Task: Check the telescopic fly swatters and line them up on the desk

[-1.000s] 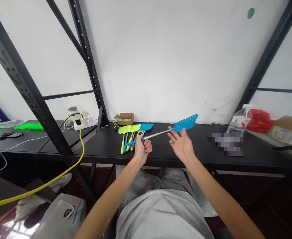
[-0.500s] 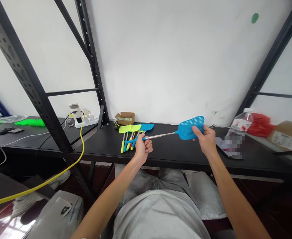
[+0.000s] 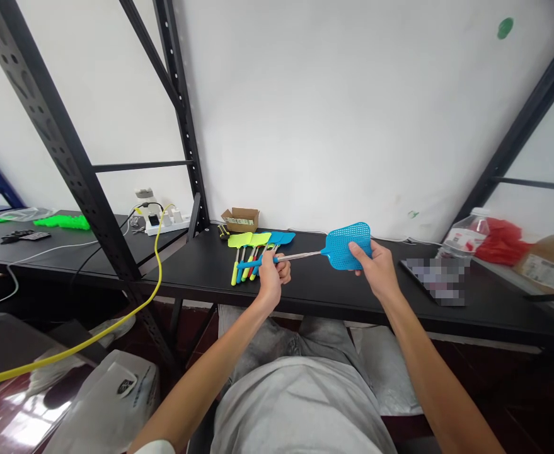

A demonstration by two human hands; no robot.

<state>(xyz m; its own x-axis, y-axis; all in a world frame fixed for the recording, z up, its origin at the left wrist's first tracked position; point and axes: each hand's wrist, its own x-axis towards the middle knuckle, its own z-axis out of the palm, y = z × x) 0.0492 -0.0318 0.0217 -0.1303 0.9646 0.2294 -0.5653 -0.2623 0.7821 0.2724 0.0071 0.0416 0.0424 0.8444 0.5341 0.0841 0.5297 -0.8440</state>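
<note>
A blue fly swatter (image 3: 341,244) with a perforated paddle and a metal telescopic shaft is held level above the black table (image 3: 333,291). My left hand (image 3: 273,275) is closed round its blue handle, close to where the shaft begins. At the other end my right hand (image 3: 375,263) pinches the paddle, thumb on the near face and the fingers partly hidden behind it. Beyond my left hand lie several more swatters in a row, among them a yellow-green swatter (image 3: 239,240) and another blue swatter (image 3: 283,238).
Behind the row stand an open cardboard box (image 3: 241,221) and a tape measure (image 3: 222,232). A phone (image 3: 430,282), a plastic bottle (image 3: 468,234) and a red bag (image 3: 504,241) are on the right. A yellow cable (image 3: 157,277) hangs at left, near a power strip (image 3: 167,226).
My right hand and the swatter's paddle have moved left, nearer my left hand; the visible shaft looks slightly shorter. The camera view has shifted a little.
</note>
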